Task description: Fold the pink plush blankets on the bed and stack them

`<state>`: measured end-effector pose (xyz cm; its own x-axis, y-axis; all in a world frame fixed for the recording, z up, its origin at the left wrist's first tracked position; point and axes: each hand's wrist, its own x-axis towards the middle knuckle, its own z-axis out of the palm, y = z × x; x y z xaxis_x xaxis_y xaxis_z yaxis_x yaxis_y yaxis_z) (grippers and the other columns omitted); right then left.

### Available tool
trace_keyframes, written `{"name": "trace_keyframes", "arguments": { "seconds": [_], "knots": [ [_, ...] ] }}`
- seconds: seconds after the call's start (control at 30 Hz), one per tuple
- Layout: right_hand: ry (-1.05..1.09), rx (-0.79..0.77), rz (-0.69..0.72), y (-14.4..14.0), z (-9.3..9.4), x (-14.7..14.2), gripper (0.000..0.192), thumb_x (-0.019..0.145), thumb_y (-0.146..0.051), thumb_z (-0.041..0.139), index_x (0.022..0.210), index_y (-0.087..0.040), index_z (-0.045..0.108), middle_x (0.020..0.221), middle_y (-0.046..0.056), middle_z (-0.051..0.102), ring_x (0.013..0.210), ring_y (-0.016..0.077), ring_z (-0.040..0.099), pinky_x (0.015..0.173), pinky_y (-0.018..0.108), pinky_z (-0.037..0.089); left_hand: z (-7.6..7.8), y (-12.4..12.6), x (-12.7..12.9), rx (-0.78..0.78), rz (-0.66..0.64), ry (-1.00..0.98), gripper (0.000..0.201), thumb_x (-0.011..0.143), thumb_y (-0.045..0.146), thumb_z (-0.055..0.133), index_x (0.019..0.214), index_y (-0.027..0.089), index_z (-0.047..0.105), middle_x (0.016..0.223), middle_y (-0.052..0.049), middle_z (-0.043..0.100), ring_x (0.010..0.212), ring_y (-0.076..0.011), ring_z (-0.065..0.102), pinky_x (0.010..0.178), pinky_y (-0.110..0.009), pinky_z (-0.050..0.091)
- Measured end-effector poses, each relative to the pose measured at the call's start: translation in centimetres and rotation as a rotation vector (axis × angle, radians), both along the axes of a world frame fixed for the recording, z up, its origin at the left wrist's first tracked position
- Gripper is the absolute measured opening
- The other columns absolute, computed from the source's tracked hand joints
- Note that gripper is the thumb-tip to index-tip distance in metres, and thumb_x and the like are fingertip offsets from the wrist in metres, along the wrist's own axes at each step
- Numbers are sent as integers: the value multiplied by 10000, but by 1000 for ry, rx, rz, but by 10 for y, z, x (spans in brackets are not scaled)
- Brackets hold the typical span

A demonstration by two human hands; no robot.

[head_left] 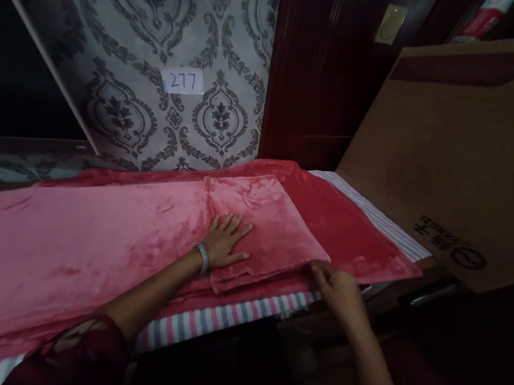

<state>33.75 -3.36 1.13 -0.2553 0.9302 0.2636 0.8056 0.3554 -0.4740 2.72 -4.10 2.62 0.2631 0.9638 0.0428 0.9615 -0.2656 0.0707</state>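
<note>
A long pink plush blanket (101, 220) lies spread over a surface, its right end folded back over itself as a smaller flap (277, 215). Flat on the left part of that flap rests my left hand (226, 241), fingers spread, a wide silvery band on its wrist. My right hand (334, 289) pinches the flap's near right corner, its fingertips partly hidden. A darker red layer of plush cloth (357, 234) shows beneath and to the right, reaching a pointed corner.
Under the plush lies a striped cloth (217, 318) in white, grey and pink. A large cardboard box (449, 151) leans at the right. Patterned wallpaper (220, 115) with a paper label (183, 80) reading 277 is behind, beside a dark red wooden panel (320, 66). A dark screen-like panel (18, 63) stands left.
</note>
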Motion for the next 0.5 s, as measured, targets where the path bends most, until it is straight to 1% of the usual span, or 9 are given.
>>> {"name": "trace_keyframes", "arguments": {
  "seconds": [0.07, 0.1, 0.17, 0.2, 0.23, 0.3, 0.37, 0.43, 0.5],
  "knots": [
    [89, 145, -68, -2, 26, -4, 376, 978, -336, 417, 1121, -190, 733, 979, 97, 764, 888, 236, 712, 781, 327, 533, 3, -2, -1, 35, -14, -42, 834, 867, 655, 546, 1559, 249, 320, 1631, -154, 274, 1505, -408, 189, 1162, -683, 165],
    [112, 222, -33, -1, 39, -13, 400, 987, -349, 403, 1197, -191, 706, 1075, 104, 752, 973, 239, 703, 844, 339, 534, 5, -5, -1, 64, -19, -66, 823, 875, 645, 540, 1555, 233, 330, 1621, -154, 300, 1502, -395, 211, 1169, -676, 161],
    [85, 284, 183, 6, 57, -45, 449, 991, -304, 375, 1351, -172, 609, 1313, 115, 658, 1201, 230, 615, 1015, 358, 477, 8, -12, 0, 137, -4, -105, 793, 899, 614, 516, 1543, 182, 349, 1596, -163, 351, 1495, -367, 250, 1193, -647, 137],
    [24, 274, 300, 11, 62, -65, 475, 977, -263, 379, 1401, -149, 562, 1402, 126, 593, 1295, 231, 548, 1086, 376, 426, 8, -17, 2, 174, 17, -111, 789, 905, 602, 508, 1537, 153, 356, 1585, -173, 367, 1492, -359, 260, 1205, -631, 124],
    [-55, 242, 377, 18, 64, -85, 505, 965, -236, 391, 1446, -139, 511, 1486, 134, 509, 1380, 242, 461, 1139, 410, 372, 8, -21, 4, 204, 41, -106, 805, 901, 601, 511, 1534, 127, 356, 1580, -186, 371, 1493, -361, 258, 1212, -619, 117],
    [-221, 149, 471, 34, 57, -118, 553, 963, -214, 399, 1514, -178, 418, 1596, 112, 346, 1484, 266, 286, 1185, 509, 282, 5, -29, 8, 211, 84, -70, 885, 861, 632, 551, 1535, 95, 348, 1585, -215, 345, 1498, -385, 230, 1211, -618, 128],
    [-345, 84, 498, 50, 41, -136, 558, 979, -233, 395, 1537, -231, 376, 1631, 70, 271, 1514, 284, 194, 1189, 582, 222, 0, -35, 13, 143, 115, -22, 941, 821, 668, 583, 1542, 112, 345, 1604, -227, 297, 1504, -411, 194, 1193, -651, 139],
    [-399, 66, 474, 65, 23, -138, 544, 1010, -340, 393, 1546, -262, 354, 1637, 47, 261, 1515, 295, 181, 1192, 599, 191, -5, -39, 17, 56, 128, 15, 921, 818, 694, 569, 1550, 179, 349, 1628, -209, 243, 1512, -417, 156, 1172, -685, 126],
    [-409, 72, 422, 79, 9, -127, 582, 1015, -489, 384, 1556, -278, 334, 1642, 40, 250, 1513, 305, 183, 1200, 587, 169, -7, -41, 18, 5, 130, 33, 879, 829, 704, 548, 1551, 243, 350, 1645, -188, 197, 1520, -409, 125, 1165, -695, 106]
  ]
}}
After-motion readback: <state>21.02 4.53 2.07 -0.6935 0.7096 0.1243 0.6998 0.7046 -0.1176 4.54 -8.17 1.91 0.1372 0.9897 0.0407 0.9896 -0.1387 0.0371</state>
